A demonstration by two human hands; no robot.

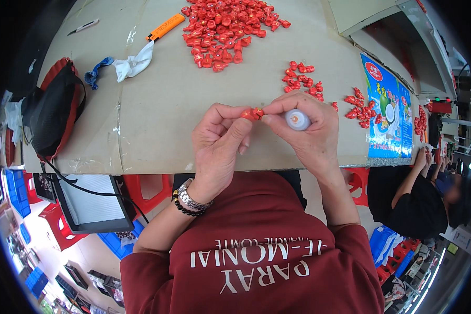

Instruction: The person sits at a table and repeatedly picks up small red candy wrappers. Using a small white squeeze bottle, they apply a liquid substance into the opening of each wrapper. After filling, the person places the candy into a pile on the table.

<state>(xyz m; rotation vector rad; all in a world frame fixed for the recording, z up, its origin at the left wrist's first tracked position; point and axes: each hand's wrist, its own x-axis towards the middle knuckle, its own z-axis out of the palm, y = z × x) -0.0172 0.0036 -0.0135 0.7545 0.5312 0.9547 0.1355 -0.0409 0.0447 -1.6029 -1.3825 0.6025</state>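
Note:
Between my two hands, over the near part of the table, is a small red figurine-like piece with a bit of gold on it. My left hand pinches its left side with thumb and forefinger. The thumb and forefinger of my right hand meet at its right side. A small white bottle, seen end-on, is tucked in my right hand too. Just beyond that hand lies a loose group of similar red pieces. A large pile of them covers the far middle of the table.
An orange utility knife, a white cloth and a pen lie at the far left. A black and red bag sits at the left edge. On the right are a blue printed sheet and more red pieces. Another person sits at right.

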